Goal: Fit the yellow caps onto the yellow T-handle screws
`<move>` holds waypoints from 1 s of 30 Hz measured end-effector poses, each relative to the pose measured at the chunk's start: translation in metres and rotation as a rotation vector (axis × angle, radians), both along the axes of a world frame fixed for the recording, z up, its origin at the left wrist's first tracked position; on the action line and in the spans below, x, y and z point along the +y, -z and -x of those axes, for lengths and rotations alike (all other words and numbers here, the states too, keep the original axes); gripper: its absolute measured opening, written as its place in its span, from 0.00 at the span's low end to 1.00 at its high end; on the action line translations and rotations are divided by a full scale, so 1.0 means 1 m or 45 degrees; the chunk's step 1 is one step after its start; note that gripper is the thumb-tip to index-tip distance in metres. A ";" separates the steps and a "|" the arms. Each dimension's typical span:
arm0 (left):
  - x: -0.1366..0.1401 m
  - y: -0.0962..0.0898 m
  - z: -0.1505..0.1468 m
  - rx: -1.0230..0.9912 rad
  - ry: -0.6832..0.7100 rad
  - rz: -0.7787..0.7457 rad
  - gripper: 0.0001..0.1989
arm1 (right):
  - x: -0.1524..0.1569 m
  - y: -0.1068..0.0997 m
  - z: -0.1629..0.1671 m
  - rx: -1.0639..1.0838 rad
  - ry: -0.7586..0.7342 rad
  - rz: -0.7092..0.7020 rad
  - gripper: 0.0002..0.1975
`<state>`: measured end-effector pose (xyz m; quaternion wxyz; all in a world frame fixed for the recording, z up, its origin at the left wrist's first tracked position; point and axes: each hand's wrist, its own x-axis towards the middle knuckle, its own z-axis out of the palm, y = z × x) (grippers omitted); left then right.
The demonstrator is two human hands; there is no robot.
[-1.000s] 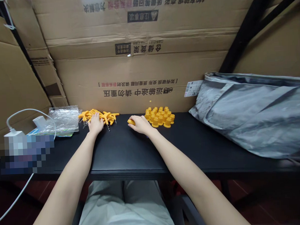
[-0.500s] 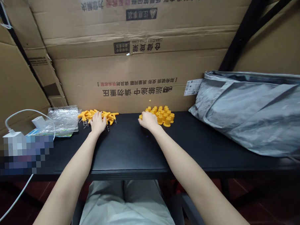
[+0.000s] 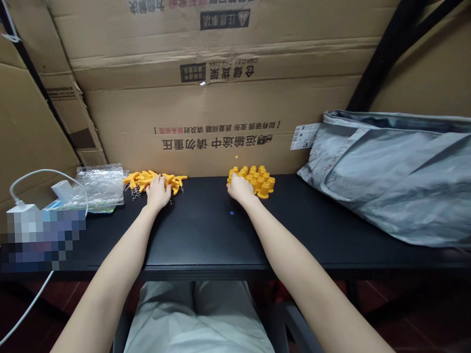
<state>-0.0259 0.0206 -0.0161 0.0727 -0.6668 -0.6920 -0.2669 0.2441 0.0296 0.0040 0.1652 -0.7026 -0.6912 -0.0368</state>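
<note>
On the left of the black tabletop lies a heap of yellow-orange corkscrews (image 3: 142,178) with branching handles and thin metal spirals. My left hand (image 3: 158,192) rests over the right part of this heap, its fingers spread and touching the handles. To the right stands a tight cluster of yellow bell-shaped plastic caps (image 3: 263,188), most of them upright. My right hand (image 3: 240,189) is at the cluster's left edge with its fingers curled in around a yellow cap, which the hand mostly hides.
A grey fabric bag (image 3: 392,180) leans on the right of the black table (image 3: 199,235). Crumpled clear plastic wrap (image 3: 103,185), a white charger (image 3: 23,219) and its cable are at the left. Cardboard (image 3: 217,104) walls off the back.
My right hand has shifted slightly to the right, closer in against the cluster, with the yellow cap at its fingertips. My left hand stays on the corkscrews. The whole view has moved a little.
</note>
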 end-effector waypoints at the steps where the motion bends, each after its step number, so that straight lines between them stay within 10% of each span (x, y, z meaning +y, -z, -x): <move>1: 0.001 0.000 0.000 0.000 0.002 -0.009 0.23 | -0.005 -0.004 0.005 0.019 0.029 -0.012 0.20; 17: 0.009 -0.019 0.014 -0.019 -0.001 -0.121 0.21 | -0.015 -0.010 0.013 -0.061 -0.119 -0.243 0.14; 30: 0.043 -0.049 0.068 0.503 0.025 0.627 0.33 | -0.016 -0.009 0.011 -0.207 0.072 0.038 0.22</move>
